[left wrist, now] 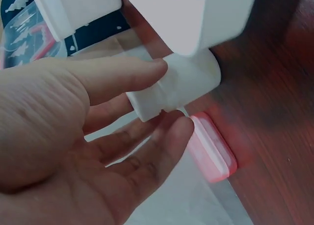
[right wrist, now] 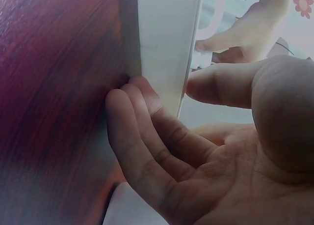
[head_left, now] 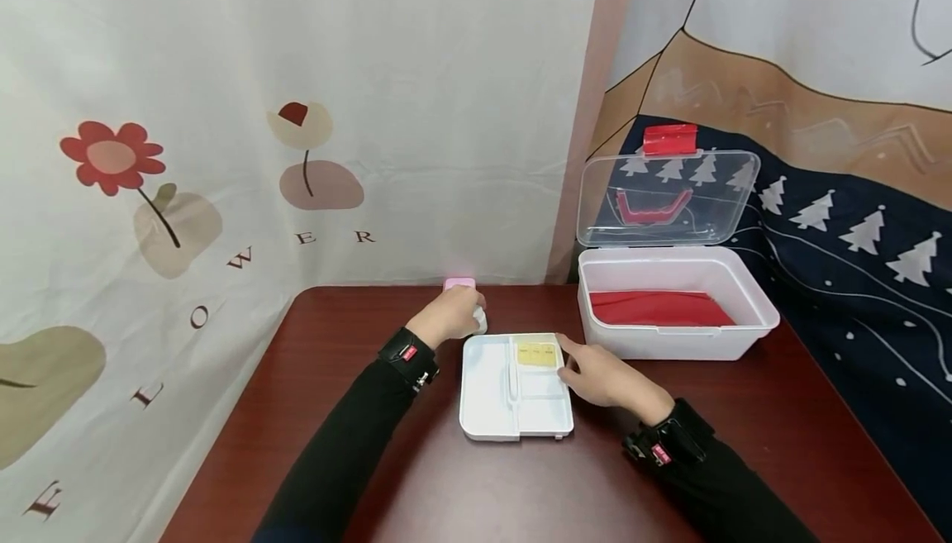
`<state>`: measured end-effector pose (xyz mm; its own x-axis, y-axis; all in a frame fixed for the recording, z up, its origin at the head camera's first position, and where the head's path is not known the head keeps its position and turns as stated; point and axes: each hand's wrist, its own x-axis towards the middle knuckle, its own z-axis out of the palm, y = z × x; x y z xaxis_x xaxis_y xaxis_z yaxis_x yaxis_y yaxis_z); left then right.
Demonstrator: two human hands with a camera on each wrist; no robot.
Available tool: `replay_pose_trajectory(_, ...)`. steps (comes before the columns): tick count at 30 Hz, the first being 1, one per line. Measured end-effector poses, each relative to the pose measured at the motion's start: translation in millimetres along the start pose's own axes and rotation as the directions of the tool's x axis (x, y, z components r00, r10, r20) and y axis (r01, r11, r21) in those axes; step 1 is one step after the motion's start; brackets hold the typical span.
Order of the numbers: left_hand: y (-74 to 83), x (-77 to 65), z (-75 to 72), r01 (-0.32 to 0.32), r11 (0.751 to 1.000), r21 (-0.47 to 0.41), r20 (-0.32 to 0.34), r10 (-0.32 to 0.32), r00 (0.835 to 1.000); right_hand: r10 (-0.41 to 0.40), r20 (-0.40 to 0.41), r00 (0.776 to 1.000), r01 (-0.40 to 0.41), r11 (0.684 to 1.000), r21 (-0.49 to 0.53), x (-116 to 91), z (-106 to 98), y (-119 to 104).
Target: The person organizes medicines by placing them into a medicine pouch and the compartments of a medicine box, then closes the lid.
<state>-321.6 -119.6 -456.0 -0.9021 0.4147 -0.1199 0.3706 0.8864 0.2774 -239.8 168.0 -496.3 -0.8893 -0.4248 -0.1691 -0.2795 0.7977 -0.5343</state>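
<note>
A flat white divided case (head_left: 487,390) lies on the table, with a yellow label (head_left: 537,354) in one far section. My right hand (head_left: 601,373) grips its right edge near the far corner, the thumb (right wrist: 221,85) at the rim and the fingers curled along the side wall (right wrist: 167,43). Beyond the case, my left hand (head_left: 449,314) holds a small white cylinder (left wrist: 191,77) between thumb and fingers; what kind of thing it is I cannot tell. Just past that hand stands a small pink-and-white box (left wrist: 212,146), partly hidden in the head view.
At the back right stands a white bin (head_left: 662,343) with red material (head_left: 658,309) inside. Its clear lid (head_left: 669,175) is raised, with a red latch (head_left: 670,140) on top. A printed cloth (head_left: 446,113) hangs along the table's (head_left: 357,361) far edge.
</note>
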Motion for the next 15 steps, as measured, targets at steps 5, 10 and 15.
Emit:
replay_pose_trajectory(5, 0.7, -2.2, -2.6, -0.008, 1.000, 0.027, -0.051, 0.010, 0.999, -0.033, 0.001, 0.999, 0.033, 0.999, 0.006, -2, -2, 0)
replay_pose_trajectory(10, 11.5, -13.4, -11.5, -0.051, 0.998, -0.043, -0.084, 0.047, 0.995, -0.015, 0.016, 1.000, 0.015, 1.000, -0.004, -2, -1, -2)
replay_pose_trajectory(15, 32.6, -32.3, -22.5, -0.142, 0.987, -0.077, -0.100, 0.134, 0.986, 0.008, 0.018, 1.000, -0.008, 1.000, -0.014, 2, 1, 2)
